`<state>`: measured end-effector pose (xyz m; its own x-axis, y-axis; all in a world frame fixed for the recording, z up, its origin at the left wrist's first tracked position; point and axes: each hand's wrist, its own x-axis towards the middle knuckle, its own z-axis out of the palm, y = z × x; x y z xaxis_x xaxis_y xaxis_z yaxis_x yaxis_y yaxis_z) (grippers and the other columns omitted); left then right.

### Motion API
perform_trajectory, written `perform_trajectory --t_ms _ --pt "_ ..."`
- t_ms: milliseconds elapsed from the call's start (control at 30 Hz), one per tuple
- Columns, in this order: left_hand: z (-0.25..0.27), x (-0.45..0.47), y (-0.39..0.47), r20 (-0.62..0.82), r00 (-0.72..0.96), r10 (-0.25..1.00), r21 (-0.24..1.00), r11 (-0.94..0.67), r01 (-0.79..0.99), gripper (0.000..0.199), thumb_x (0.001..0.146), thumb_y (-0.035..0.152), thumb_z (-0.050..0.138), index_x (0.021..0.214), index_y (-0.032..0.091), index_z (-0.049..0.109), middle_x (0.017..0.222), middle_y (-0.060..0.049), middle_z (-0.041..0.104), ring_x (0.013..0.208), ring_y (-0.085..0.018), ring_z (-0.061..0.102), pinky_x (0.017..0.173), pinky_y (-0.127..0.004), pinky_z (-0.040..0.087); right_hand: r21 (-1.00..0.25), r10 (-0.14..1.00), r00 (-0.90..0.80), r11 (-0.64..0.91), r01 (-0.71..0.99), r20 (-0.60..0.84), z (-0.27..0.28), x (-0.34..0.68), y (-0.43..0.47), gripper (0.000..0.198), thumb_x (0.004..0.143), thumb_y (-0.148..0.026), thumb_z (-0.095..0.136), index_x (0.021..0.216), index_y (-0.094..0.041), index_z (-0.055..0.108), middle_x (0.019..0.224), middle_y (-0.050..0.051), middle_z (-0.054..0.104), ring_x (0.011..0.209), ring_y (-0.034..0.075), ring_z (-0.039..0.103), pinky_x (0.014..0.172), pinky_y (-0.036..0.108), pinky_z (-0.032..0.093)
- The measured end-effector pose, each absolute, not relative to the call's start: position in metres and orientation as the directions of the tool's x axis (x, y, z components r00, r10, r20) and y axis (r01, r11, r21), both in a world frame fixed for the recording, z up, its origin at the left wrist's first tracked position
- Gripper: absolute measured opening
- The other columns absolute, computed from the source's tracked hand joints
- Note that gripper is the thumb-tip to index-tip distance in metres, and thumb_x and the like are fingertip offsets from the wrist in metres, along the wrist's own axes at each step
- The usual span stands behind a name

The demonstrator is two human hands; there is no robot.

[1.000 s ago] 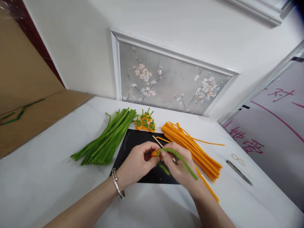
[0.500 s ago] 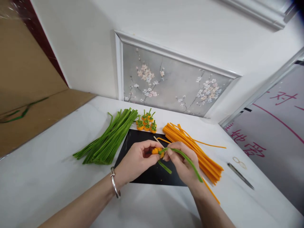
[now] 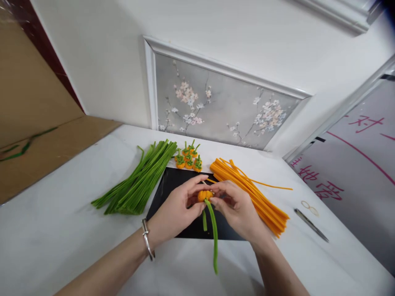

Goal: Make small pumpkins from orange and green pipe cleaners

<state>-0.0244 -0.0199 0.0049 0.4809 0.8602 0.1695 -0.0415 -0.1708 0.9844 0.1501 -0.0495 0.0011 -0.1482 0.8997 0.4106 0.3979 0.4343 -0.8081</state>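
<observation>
Between my two hands is a small orange pipe-cleaner pumpkin (image 3: 204, 196), held over a black mat (image 3: 191, 228). My left hand (image 3: 177, 207) pinches it from the left with thumb and fingers. From the other side, the fingertips of my right hand (image 3: 236, 207) close on it. A long green pipe cleaner (image 3: 214, 236) hangs from the pumpkin toward me, with a shorter green end beside it. Part of a thin pale stick shows behind the fingers. Beyond the mat stand several finished-looking orange pumpkins (image 3: 189, 163) with green tops.
A bundle of green pipe cleaners (image 3: 138, 185) lies left of the mat, and a bundle of orange pipe cleaners (image 3: 249, 193) lies right. Farther right are tweezers (image 3: 311, 225) and pale rings (image 3: 309, 208). Cardboard (image 3: 61, 139) borders the left; a framed floral panel (image 3: 216, 107) stands behind.
The pumpkin has been turned, so the long green pipe cleaner swings from pointing right to hanging down toward me. My right hand has let go of that strand and moved onto the pumpkin.
</observation>
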Motion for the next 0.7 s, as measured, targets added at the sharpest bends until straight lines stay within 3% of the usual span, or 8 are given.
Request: perform_trajectory --t_ms 133,267,433,567,700 --pt "-0.0031 -0.0241 -0.0199 0.247 0.444 0.861 0.959 -0.283 0.014 0.036 0.075 0.009 0.058 0.109 0.018 0.059 0.12 -0.01 0.062 0.106 -0.02 0.064 0.094 -0.033 0.052 -0.724 0.855 -0.161 0.506 0.469 0.493 0.0054 0.1466 -0.051 0.015 0.084 -0.015 0.059 0.096 -0.022 0.067 0.097 0.005 0.066 0.085 0.016 0.063 0.071 0.026 0.053" --pt "-0.0045 -0.0247 -0.0202 0.269 0.433 0.86 0.942 -0.329 0.069 0.019 0.076 0.009 0.056 0.09 0.017 0.065 0.123 -0.008 0.056 0.102 -0.018 0.064 0.09 -0.03 0.054 -0.743 0.879 -0.121 0.458 0.488 0.462 0.0045 0.1447 -0.0523 0.008 0.084 -0.016 0.06 0.087 -0.02 0.066 0.085 0.002 0.067 0.075 0.014 0.062 0.066 0.024 0.051" --pt "-0.0047 -0.0227 -0.0246 0.345 0.399 0.85 0.911 -0.406 0.077 0.018 0.078 0.01 0.058 0.091 0.019 0.068 0.116 -0.008 0.06 0.101 -0.019 0.064 0.086 -0.03 0.056 -0.821 0.913 -0.031 0.381 0.425 0.407 -0.0008 0.1429 -0.0531 0.007 0.084 -0.024 0.061 0.082 -0.018 0.063 0.08 0.004 0.065 0.072 0.015 0.061 0.063 0.025 0.052" --pt "-0.0034 -0.021 -0.0263 0.382 0.362 0.85 0.895 -0.438 0.083 0.022 0.078 0.009 0.057 0.093 0.019 0.068 0.112 -0.007 0.062 0.1 -0.018 0.064 0.084 -0.028 0.055 -0.944 0.963 -0.027 0.269 0.189 0.269 -0.0035 0.1409 -0.0506 0.018 0.083 -0.035 0.063 0.081 -0.018 0.06 0.076 0.002 0.063 0.062 0.012 0.059 0.055 0.025 0.053" --pt "0.0032 -0.0214 -0.0247 0.257 0.408 0.876 0.961 -0.276 -0.014 0.025 0.079 0.015 0.059 0.104 0.017 0.066 0.101 -0.007 0.068 0.091 -0.019 0.066 0.081 -0.031 0.056 -0.974 0.975 0.003 0.22 0.051 0.22 -0.0028 0.1398 -0.0484 0.024 0.08 -0.04 0.067 0.083 -0.017 0.059 0.073 0.001 0.064 0.058 0.012 0.06 0.056 0.026 0.056"
